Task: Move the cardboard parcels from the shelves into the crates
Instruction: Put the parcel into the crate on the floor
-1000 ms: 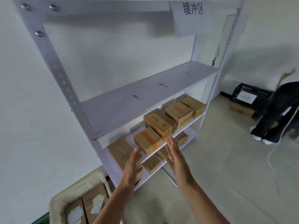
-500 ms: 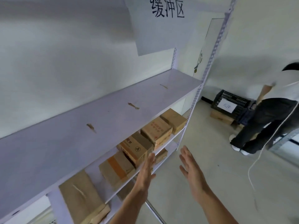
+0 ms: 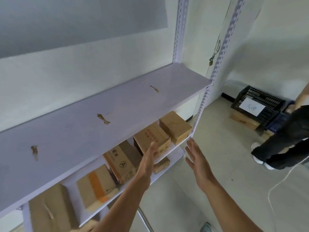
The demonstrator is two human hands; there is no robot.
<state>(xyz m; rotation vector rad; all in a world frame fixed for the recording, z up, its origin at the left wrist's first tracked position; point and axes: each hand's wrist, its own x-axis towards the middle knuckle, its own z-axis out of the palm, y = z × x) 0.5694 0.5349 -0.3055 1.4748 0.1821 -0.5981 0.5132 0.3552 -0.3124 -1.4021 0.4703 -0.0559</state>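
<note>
Several cardboard parcels stand in a row on the middle shelf (image 3: 177,147) of a white metal rack. My left hand (image 3: 149,158) is flat and open, its fingertips just in front of the parcel with red print (image 3: 151,137). My right hand (image 3: 197,159) is open too, palm facing left, out past the shelf's front edge near the right post. Between and beyond them sits the plain end parcel (image 3: 174,127). Left of them stand a parcel marked A (image 3: 120,162) and one with an orange band (image 3: 96,185). Neither hand holds anything.
The upper shelf (image 3: 103,106) is bare with tape scraps on it. A small parcel (image 3: 161,164) lies on the lowest shelf. A black crate (image 3: 258,102) with a paper label sits on the floor at right, beside a person (image 3: 287,136) in dark trousers. A white cable (image 3: 277,185) trails across the floor.
The view has moved right along the rack and closer. Both hands have risen and advanced from the orange-banded parcel towards the red-printed parcel at the right end.
</note>
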